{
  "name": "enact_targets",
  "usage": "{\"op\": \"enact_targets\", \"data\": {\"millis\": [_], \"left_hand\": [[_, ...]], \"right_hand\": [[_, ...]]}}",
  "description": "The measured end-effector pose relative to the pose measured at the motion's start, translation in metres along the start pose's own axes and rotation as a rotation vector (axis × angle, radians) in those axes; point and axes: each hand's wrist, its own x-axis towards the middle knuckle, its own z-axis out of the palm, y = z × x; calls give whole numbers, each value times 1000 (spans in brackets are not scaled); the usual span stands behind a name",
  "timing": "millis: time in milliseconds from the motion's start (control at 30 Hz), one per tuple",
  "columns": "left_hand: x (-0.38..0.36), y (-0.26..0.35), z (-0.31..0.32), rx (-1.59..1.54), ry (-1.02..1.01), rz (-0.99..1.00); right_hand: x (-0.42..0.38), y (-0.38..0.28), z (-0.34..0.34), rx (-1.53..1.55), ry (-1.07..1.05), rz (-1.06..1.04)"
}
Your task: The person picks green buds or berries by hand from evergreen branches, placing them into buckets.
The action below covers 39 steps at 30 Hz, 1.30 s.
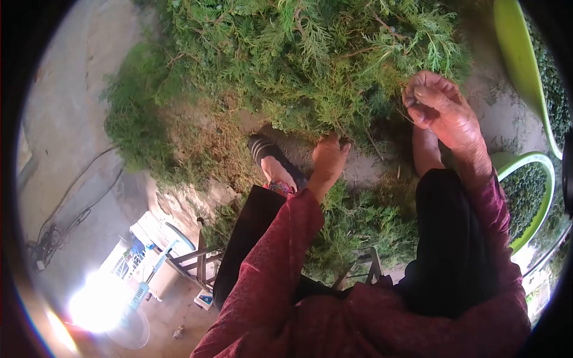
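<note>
Lies heaped across the top centre as feathery green conifer branches (286,65), spreading leftward over a pale floor (71,89). Closes the left hand (330,160) at the near edge of the heap, seemingly around stem ends, with the grip partly hidden. Curls the right hand (444,113) narrow, thumb and fingertips drawn close together, at the heap's right edge; cannot tell whether anything thin is pinched there. Rests in a dark sandal with pale stripes (265,149) to the left of the left hand, near brownish-green plant litter (209,143). Curves along the right side as two bright green plastic tubs (519,53), containing small dark green pieces (525,194). Glares at lower left as a white lamp (101,301), below dark tangled cables (51,241).
</note>
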Motion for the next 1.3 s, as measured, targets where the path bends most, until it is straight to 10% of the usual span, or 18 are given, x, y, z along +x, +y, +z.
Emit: {"op": "enact_targets", "data": {"millis": [733,1033,1100,1300], "left_hand": [[-8,-20,7,-87,340,186],[-6,-22,-49,74,104,-75],[-18,-4,-59,-278,-82,-105],[-48,109,-98,-297,-149,502]], "right_hand": [[0,2,5,-165,-97,65],[1,9,-2,-204,-203,121],[1,12,-1,-216,-221,131],[-6,57,8,-195,-335,728]]}}
